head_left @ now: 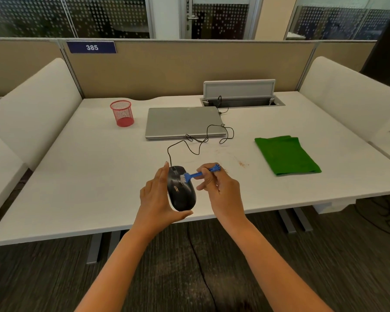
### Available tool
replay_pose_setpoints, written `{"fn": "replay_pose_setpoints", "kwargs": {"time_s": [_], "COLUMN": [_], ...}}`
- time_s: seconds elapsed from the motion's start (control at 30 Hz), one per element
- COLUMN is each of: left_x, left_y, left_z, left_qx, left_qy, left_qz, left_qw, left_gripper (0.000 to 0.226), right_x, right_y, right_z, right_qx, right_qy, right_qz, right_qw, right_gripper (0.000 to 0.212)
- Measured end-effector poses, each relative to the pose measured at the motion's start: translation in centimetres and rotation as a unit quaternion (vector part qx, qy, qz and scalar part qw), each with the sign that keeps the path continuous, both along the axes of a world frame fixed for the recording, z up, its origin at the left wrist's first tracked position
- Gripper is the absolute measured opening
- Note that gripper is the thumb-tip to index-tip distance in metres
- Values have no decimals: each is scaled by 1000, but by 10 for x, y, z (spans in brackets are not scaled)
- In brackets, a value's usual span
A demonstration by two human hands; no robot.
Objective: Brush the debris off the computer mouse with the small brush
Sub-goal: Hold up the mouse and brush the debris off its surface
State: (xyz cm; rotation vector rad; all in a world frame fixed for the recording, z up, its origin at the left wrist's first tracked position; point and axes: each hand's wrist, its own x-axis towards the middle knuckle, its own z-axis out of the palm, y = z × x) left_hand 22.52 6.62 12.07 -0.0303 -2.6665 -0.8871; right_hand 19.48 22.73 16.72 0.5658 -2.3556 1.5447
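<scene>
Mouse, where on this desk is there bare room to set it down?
Bare desk lies left of the mouse, below the red mesh cup. Crowded: cable loops before the laptop; debris beside the green cloth.

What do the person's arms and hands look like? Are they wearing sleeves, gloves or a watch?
Both arms are bare as far up as the picture shows, with no sleeves in sight. The left hand and the right hand wear no gloves. No rings, watch or bracelets show on the fingers or wrists that can be seen.

Office: partitioned desk (279, 122), laptop (182, 121), label 385 (92, 47).
</scene>
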Motion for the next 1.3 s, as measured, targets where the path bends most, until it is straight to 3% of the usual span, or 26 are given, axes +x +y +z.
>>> {"fn": "replay_pose_setpoints", "kwargs": {"time_s": [0.13,0.37,0.6,0.8,0.87,1.0,1.3], "left_x": [-4,-10,-15,-16,-16,-19,-20], "left_y": [0,-4,-1,-1,-1,3,7], "left_z": [0,-1,-1,-1,-2,-2,-4], "left_qx": [0,-5,-3,0,-7,-11,-8], "left_qy": [-5,-13,-15,-12,-13,-17,-12], "left_qz": [2,18,17,7,4,-4,-10], "left_qw": [1000,1000,1000,1000,1000,1000,1000], "left_gripper": [128,130,130,130,130,130,128], "right_x": [1,12,6,6,4,-2,0], "right_y": [-6,5,-6,9,9,-1,25], "right_z": [7,5,11,6,8,8,-6], "right_qx": [49,177,201,222,210,86,121], "right_qy": [29,122,112,130,124,14,-3], "right_qz": [24,29,65,39,22,5,9], "right_qw": [998,976,971,965,969,996,993], "right_gripper": [38,27,24,20,27,42,40]}}
